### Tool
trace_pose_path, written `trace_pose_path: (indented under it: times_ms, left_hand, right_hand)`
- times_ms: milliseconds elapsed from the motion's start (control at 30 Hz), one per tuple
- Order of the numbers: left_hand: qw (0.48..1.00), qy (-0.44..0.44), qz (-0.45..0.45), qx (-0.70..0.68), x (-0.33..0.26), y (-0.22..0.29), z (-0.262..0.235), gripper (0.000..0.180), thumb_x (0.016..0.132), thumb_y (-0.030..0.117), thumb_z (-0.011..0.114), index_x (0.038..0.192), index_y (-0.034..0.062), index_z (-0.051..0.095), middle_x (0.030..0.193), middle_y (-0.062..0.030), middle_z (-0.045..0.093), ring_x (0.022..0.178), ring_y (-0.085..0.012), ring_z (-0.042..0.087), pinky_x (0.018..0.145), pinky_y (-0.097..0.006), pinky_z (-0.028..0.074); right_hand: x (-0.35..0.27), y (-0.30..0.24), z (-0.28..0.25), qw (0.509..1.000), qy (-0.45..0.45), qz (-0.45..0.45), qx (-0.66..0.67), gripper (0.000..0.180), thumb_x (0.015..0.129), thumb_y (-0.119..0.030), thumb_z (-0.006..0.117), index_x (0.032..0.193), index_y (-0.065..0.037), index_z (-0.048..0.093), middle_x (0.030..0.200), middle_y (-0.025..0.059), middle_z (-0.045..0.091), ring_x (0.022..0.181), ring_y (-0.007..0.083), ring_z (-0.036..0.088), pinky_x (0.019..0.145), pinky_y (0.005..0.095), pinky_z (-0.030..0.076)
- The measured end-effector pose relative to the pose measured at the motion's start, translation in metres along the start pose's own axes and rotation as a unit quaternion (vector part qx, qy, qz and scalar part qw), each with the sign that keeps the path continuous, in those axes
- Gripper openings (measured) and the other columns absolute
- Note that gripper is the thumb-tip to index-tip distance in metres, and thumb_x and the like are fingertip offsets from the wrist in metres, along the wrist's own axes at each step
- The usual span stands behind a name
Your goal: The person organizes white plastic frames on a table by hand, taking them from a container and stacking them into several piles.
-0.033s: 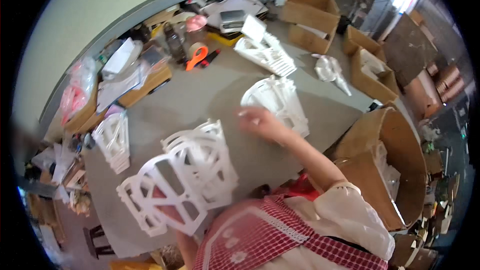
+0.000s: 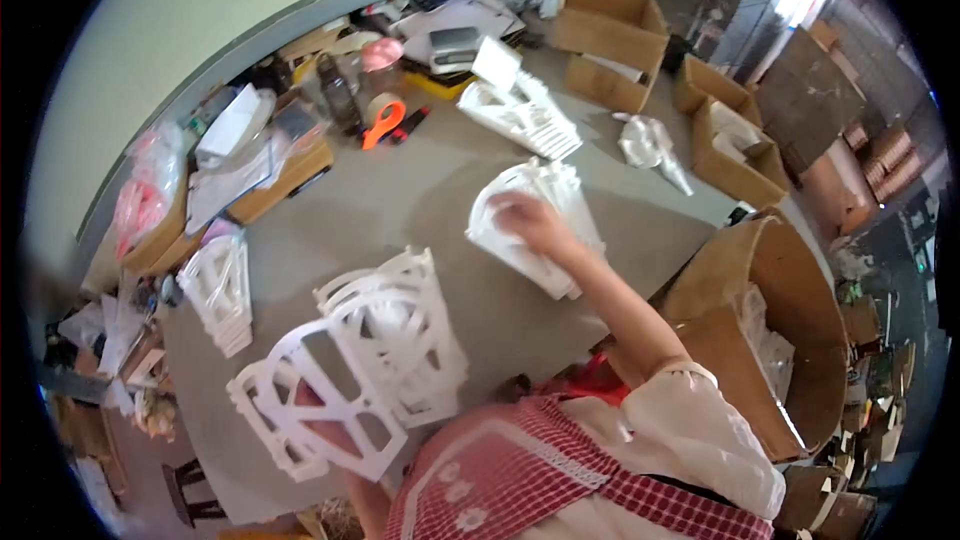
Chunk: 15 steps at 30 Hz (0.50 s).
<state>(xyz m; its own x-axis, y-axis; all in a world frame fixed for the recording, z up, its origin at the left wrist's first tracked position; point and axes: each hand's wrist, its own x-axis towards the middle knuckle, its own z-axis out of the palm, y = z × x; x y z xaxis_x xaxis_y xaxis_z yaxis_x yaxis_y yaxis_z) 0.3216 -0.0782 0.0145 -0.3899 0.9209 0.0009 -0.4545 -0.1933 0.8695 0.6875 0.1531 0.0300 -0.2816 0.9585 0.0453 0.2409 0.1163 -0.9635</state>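
My left hand point(image 2: 322, 422), partly hidden and seen through cut-outs, is closed on a flat white plastic panel point(image 2: 377, 467) with a rounded end. Beside this panel lies another white openwork piece point(image 2: 262, 395), and a stack of similar white panels point(image 2: 430, 340) stands just to its right. Across the table, my right hand point(image 2: 530, 222) is on a second white stack, its fingers bent at the curved end of the top white plastic panel point(image 2: 487, 223). Blur softens those fingertips.
More white pieces lie at the back point(image 2: 525, 120) and left point(image 2: 218, 290) of the grey table point(image 2: 300, 240). Orange-handled scissors point(image 2: 383, 126), a dark bottle point(image 2: 338, 95) and papers line the far side. A large cardboard box point(image 2: 700, 340) stands at the right.
My right hand has moved from the near-left side of the far stack onto its curved end. The top of that stack sits slightly nearer me. My left hand still holds its panel.
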Motion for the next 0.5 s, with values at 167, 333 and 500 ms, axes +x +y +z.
trace_pose_path:
  times_ms: [167, 333, 500]
  left_hand:
    - [0.997, 0.037, 0.045, -0.051, -0.016, 0.022, 0.029, 0.076, 0.096, 0.060, 0.040, 0.136, -0.0033, 0.046, 0.137, -0.0171, 0.050, 0.128, -0.0312, 0.046, 0.111, -0.044, 0.034]
    - [0.999, -0.022, 0.014, -0.046, -0.015, 0.021, 0.015, 0.092, 0.093, 0.071, 0.035, 0.147, -0.0032, 0.032, 0.149, -0.0178, 0.039, 0.136, -0.0322, 0.038, 0.114, -0.047, 0.028]
    - [0.967, -0.021, -0.015, 0.253, -0.033, 0.043, 0.023, 0.069, 0.081, 0.019, 0.068, 0.142, -0.0016, 0.044, 0.148, -0.0156, 0.042, 0.136, -0.0276, 0.041, 0.114, -0.042, 0.029]
  right_hand:
    - [0.062, 0.136, -0.194, 0.860, 0.280, 0.081, -0.418, 0.054, 0.084, -0.028, 0.067, 0.128, 0.000, 0.053, 0.116, 0.0261, 0.063, 0.114, 0.0412, 0.058, 0.094, 0.0491, 0.047]
    - [0.052, 0.175, -0.282, 0.773, 0.263, 0.268, -0.511, 0.080, 0.086, -0.044, 0.064, 0.153, -0.023, 0.028, 0.160, 0.0250, 0.008, 0.144, 0.0499, 0.013, 0.110, 0.0667, 0.022]
    - [0.049, 0.181, -0.309, 0.791, 0.125, 0.300, -0.518, 0.049, 0.089, -0.047, 0.057, 0.127, -0.017, 0.064, 0.130, 0.0148, 0.061, 0.133, 0.0372, 0.043, 0.115, 0.0624, 0.016]
